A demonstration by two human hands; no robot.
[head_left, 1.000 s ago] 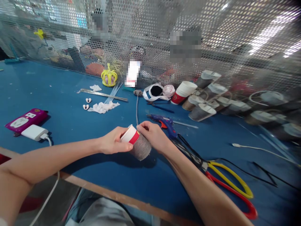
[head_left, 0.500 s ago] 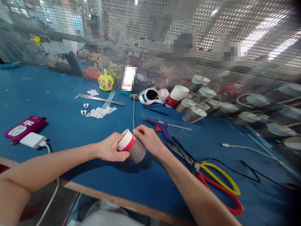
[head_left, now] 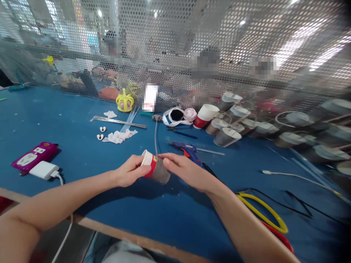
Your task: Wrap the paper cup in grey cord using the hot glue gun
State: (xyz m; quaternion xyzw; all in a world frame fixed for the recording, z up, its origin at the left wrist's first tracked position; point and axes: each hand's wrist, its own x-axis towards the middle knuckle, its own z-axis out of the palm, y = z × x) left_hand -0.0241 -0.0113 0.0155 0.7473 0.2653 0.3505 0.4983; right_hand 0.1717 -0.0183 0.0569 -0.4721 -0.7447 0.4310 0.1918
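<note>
A paper cup [head_left: 153,165] with a white rim and a red band lies tilted above the table, its lower part wound with grey cord. My left hand [head_left: 131,171] grips it near the rim, the thumb across the red band. My right hand [head_left: 181,166] is around the wound base, fingers along the top and thumb on the side. From the cup, the grey cord [head_left: 156,137] runs back to a small ball of cord [head_left: 157,118]. The right fingertips partly hide where cord meets cup.
A blue glue gun [head_left: 189,150] and pliers [head_left: 182,133] lie beyond my right hand. Scissors with yellow and red handles [head_left: 263,212] are partly under my right forearm. Stacked cups [head_left: 206,116] and several wrapped cups [head_left: 227,137] stand back right; a power strip [head_left: 35,156] is left.
My right hand has gone from pinching the cord at the cup to lying along the wound base. The cup has tipped further sideways. My right forearm now covers more of the scissors.
</note>
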